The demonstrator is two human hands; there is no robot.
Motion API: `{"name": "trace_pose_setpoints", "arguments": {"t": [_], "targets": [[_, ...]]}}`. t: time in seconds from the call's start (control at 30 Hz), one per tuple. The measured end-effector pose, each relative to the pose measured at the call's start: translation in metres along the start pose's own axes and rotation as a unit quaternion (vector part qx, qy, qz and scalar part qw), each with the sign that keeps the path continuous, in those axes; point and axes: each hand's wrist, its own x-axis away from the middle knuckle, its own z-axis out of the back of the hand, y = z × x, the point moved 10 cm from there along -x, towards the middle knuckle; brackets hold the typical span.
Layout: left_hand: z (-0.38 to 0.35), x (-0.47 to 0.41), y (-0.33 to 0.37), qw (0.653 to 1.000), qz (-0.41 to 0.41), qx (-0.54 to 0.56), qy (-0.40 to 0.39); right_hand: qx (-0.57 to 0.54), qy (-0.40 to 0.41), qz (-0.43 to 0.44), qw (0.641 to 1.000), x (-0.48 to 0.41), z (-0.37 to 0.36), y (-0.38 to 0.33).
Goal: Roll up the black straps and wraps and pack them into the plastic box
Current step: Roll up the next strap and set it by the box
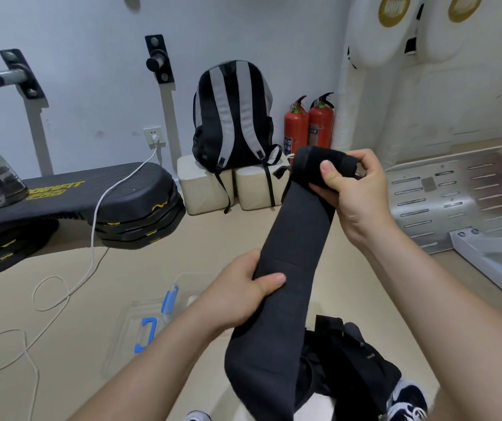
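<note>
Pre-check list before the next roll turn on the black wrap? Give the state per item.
1. Right hand grips the rolled end of the wide black fabric wrap: ok.
2. Left hand holds the flat band lower down: ok.
3. Band between the hands is flat with no twist: ok.
4. Tail is free of the pile of black straps on the floor: cannot tell, because it runs past the pile and out of frame.
5. Clear plastic box with blue latches is on the floor under the left forearm: ok. Whether it is open: cannot tell.
</note>
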Motion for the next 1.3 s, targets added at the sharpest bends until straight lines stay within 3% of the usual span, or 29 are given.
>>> {"name": "trace_pose_setpoints", "arguments": {"t": [0.13, 0.27, 0.37, 0.43, 0.5, 0.57, 0.7, 0.87, 1.0, 1.17, 1.23, 1.3], "targets": [[-0.002, -0.013, -0.031, 0.997, 0.062, 0.011, -0.055, 0.007, -0.04, -0.004, 0.999, 0.007, -0.013, -0.006], [0.012, -0.021, -0.042, 0.994, 0.095, -0.007, -0.053, 0.05, -0.077, -0.001, 0.996, 0.015, -0.024, -0.009], [0.024, -0.021, -0.038, 0.99, 0.101, -0.091, -0.028, 0.066, -0.102, -0.004, 0.993, 0.022, -0.034, -0.01], [0.038, -0.024, -0.019, 0.994, 0.051, -0.085, 0.049, 0.067, -0.116, -0.01, 0.991, 0.026, -0.038, -0.009], [0.048, -0.025, 0.014, 0.992, -0.045, -0.001, 0.116, 0.061, -0.132, -0.015, 0.989, 0.03, -0.042, -0.008], [0.047, -0.026, 0.038, 0.983, -0.105, 0.078, 0.127, 0.048, -0.148, -0.021, 0.988, 0.035, -0.047, -0.006], [0.046, -0.028, 0.053, 0.966, -0.104, 0.166, 0.166, 0.06, -0.155, -0.024, 0.986, 0.041, -0.052, -0.003], [0.047, -0.029, 0.057, 0.963, -0.115, 0.107, 0.219, 0.147, -0.167, 0.024, 0.975, 0.036, -0.049, -0.013], [0.039, -0.037, 0.047, 0.98, -0.053, 0.1, 0.165, 0.229, -0.204, 0.08, 0.949, 0.036, -0.052, -0.021], [0.047, -0.024, 0.043, 0.99, 0.03, -0.126, 0.055, 0.277, -0.255, 0.051, 0.925, 0.04, -0.053, -0.012], [0.075, -0.013, 0.058, 0.972, 0.001, -0.196, 0.129, 0.285, -0.277, 0.04, 0.917, 0.043, -0.055, -0.011], [0.097, 0.004, 0.091, 0.956, -0.132, -0.108, 0.237, 0.294, -0.3, 0.034, 0.907, 0.048, -0.06, -0.01]]}}
